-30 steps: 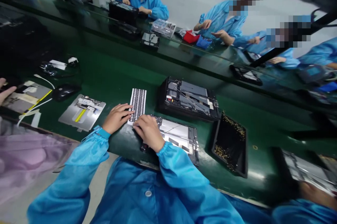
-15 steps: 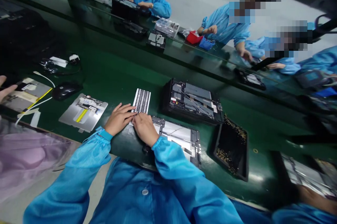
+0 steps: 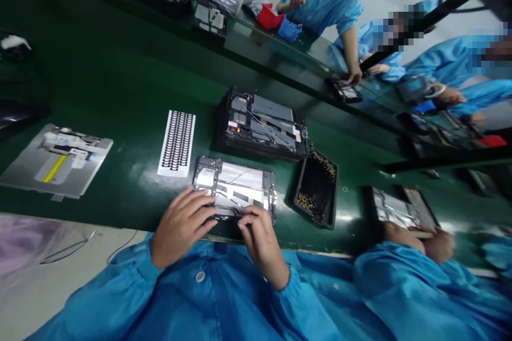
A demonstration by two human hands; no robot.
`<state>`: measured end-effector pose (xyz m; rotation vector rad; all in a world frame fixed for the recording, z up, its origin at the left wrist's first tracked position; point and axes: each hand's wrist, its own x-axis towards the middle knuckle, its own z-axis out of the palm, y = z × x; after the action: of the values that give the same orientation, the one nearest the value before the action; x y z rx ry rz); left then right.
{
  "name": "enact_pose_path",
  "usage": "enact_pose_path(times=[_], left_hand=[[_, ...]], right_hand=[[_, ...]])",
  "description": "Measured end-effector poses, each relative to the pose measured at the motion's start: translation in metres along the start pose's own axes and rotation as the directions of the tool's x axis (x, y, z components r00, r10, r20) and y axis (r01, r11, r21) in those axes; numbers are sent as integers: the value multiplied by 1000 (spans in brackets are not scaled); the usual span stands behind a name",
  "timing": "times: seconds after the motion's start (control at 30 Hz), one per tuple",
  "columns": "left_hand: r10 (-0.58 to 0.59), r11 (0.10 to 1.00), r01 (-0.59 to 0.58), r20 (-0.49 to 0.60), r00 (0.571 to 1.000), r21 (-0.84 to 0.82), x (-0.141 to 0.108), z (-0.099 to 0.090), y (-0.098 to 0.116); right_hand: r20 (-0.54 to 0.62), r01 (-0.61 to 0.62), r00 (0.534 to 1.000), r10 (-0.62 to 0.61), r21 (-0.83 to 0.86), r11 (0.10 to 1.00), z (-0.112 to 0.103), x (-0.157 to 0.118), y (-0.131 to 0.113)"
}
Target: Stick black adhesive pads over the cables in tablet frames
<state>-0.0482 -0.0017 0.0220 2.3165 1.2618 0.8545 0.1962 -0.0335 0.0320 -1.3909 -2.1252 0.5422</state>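
Note:
An opened tablet-like device point(image 3: 244, 175), with silver plates and thin cables in a dark frame, lies flat on the bench before me. My left hand point(image 3: 182, 226) is at its lower left corner, fingers stretched out over the near edge. At the middle of that edge my right hand point(image 3: 262, 239) has thumb and forefinger pinched together. What they hold, if anything, is too small to make out. To the left of the device lies a white sheet point(image 3: 176, 143) with rows of small black stickers, touched by neither hand.
Behind the device is a stack of similar opened units point(image 3: 264, 122). A black tray point(image 3: 320, 181) with small brass-coloured parts stands to the right. A metal panel point(image 3: 60, 162) with a yellow strip lies at left. A co-worker's hands point(image 3: 416, 239) hold another device at right.
Both hands have left the sticker sheet and moved right to the device's near edge. My left fingers are now spread there, my right ones pinched. The view has shifted to the right.

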Motion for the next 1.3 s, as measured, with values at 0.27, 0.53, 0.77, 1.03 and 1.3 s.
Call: enact_pose_path(times=[0.27,0.53,0.77,1.03,1.3], left_hand=[[58,997,-57,23,998,-45,0,32,0],[52,998,-50,57,997,-33,-1,31,0],[60,998,-58,57,997,-29,0,32,0],[57,998,-56,51,997,-29,2,31,1],[49,998,-46,56,997,-39,2,30,1]], right_hand=[[-37,91,994,-99,-174,980,26,0,-11],[-16,67,997,-73,-213,975,34,3,-13],[6,54,998,-55,-245,968,35,2,-13],[27,71,997,-66,-269,960,35,4,-14],[52,87,996,-75,-304,949,35,4,-17]])
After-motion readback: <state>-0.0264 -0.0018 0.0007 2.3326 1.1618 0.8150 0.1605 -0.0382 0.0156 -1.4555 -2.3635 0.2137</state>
